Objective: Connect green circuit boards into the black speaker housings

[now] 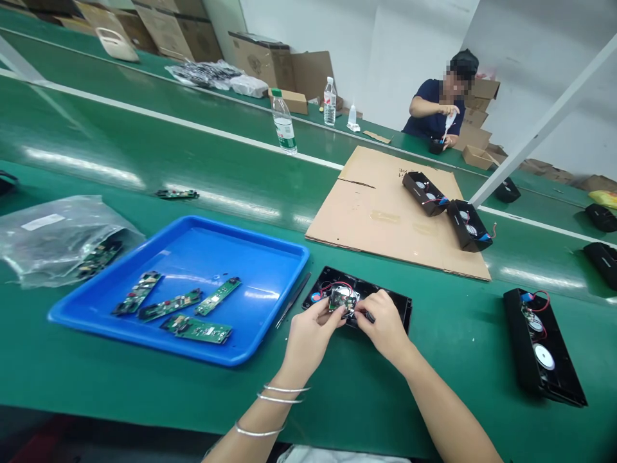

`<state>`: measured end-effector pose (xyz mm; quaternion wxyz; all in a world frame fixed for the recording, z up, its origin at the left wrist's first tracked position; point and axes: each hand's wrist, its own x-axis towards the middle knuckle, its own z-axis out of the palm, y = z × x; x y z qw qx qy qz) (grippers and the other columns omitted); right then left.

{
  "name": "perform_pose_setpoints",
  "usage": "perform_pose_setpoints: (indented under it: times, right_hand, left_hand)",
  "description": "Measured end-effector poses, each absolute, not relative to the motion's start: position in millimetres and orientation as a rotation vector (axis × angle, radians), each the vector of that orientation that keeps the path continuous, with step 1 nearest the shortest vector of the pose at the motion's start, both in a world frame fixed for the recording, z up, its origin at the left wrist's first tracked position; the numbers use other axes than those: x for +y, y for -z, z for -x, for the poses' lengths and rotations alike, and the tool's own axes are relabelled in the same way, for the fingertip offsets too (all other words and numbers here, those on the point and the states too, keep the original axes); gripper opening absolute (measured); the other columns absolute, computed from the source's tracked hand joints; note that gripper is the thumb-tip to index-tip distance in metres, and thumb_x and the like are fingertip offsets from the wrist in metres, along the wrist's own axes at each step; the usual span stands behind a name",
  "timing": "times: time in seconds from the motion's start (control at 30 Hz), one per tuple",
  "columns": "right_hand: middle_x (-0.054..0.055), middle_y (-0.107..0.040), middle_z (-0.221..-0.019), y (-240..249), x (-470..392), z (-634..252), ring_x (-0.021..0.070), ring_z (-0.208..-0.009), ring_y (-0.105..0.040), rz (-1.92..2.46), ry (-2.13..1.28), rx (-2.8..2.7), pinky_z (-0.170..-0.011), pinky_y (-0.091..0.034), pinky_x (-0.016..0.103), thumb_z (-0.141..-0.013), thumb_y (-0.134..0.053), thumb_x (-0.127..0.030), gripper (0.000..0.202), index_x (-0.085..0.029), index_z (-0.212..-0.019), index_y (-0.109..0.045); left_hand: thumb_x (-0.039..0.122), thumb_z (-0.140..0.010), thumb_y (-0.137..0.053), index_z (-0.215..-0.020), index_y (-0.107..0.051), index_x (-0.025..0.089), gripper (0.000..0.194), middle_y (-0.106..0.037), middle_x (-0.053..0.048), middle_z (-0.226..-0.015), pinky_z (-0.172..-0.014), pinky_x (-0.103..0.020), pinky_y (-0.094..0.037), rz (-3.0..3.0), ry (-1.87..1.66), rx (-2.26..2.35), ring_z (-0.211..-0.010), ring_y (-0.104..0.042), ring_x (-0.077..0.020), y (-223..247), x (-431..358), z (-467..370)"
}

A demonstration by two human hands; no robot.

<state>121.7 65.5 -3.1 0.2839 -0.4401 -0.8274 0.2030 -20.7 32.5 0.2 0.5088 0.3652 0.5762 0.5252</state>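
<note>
Two bare hands work over an open black case [398,303] lying on a green surface [347,392]. Just above the case, the left hand [311,331] grasps a small circuit board [341,299] between thumb and fingers. The right hand [384,326] has its fingertips at the board's edge, by thin wires; whether they pinch one is too small to tell. The board looks light, stiff and fragile, best held by its edges, clear of the raised parts. The wires look soft and easily tugged. The case seems rigid, smooth and box-like, easiest to steady by its outer walls. Left of the case are slim metal tweezers [293,300], then a glossy blue plastic tray [231,247] with rounded corners, holding narrow green boards [218,296]. Beyond the case lies flat, matte cardboard [354,199].
</note>
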Motion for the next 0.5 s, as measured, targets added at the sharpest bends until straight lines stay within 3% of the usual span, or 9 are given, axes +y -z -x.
perform_pose_setpoints:
  times: [0.13,0.5]
  right_hand:
    - [0.004,-0.061,-0.075,8.9,66.0,-124.4,0.0175,-0.072,-0.048,1.121,-0.397,-2.280,-0.066,-0.042,0.030,-0.082,-0.053,-0.013,0.011,-0.018,-0.077,-0.062]
    - [0.003,-0.060,-0.072,14.5,66.0,-122.6,0.0163,-0.069,-0.045,1.056,-0.083,-2.410,-0.062,-0.034,0.029,-0.086,-0.052,-0.016,0.013,-0.017,-0.077,-0.061]
  left_hand:
    - [0.036,-0.064,-0.066,-0.076,-0.065,0.016,0.023,-0.070,-0.002,-0.071,-0.068,-0.035,-0.061,-0.929,-1.249,1.399,-0.072,-0.068,-0.0237,0.2,32.3,21.7]
    - [0.039,-0.069,-0.060,-0.081,-0.063,0.015,0.028,-0.070,-0.003,-0.078,-0.070,-0.035,-0.059,-1.025,-1.233,1.405,-0.071,-0.069,-0.0225,1.1,33.7,18.1]
